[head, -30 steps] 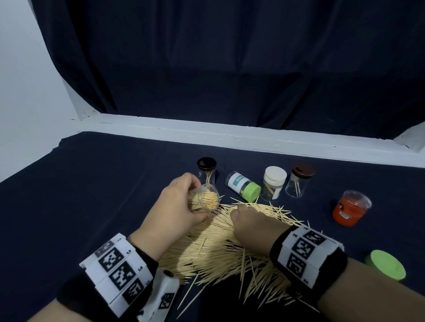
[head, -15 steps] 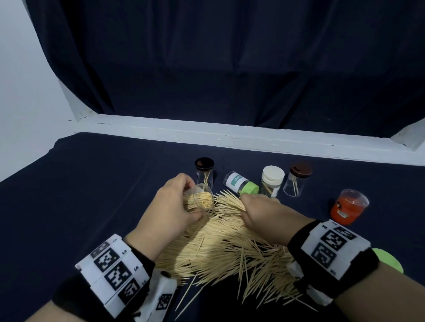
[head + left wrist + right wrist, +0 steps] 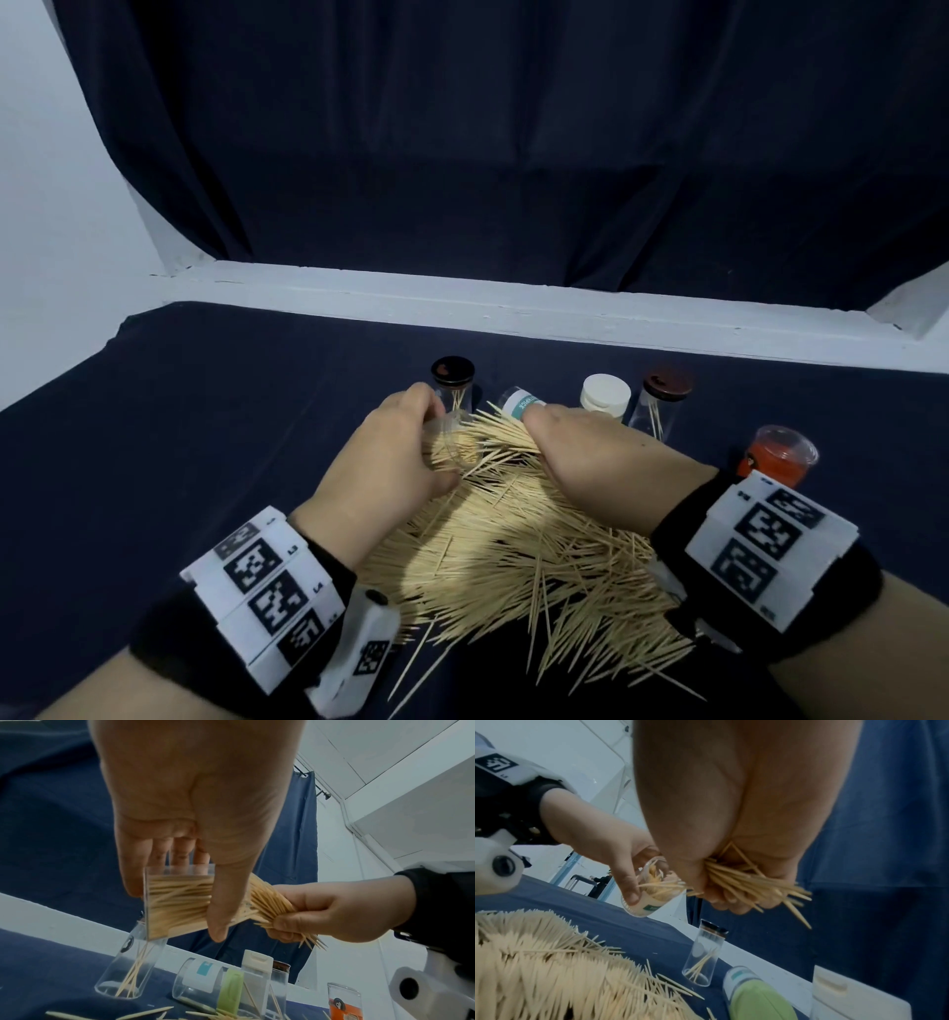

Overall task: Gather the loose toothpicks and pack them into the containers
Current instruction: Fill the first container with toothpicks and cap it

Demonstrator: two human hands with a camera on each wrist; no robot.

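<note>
Above pile (image 3: pixel 513 560): bundle (image 3: pixel 267 902) entering jar (image 3: pixel 177 902) mouth.

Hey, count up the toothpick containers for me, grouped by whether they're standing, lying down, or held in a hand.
Standing on the table: 4 (black-lidded jar, white-lidded container, brown-lidded jar, orange container)
Lying on its side: 1 (green-capped container)
Held in the left hand: 1 (clear open container)
Total: 6
</note>
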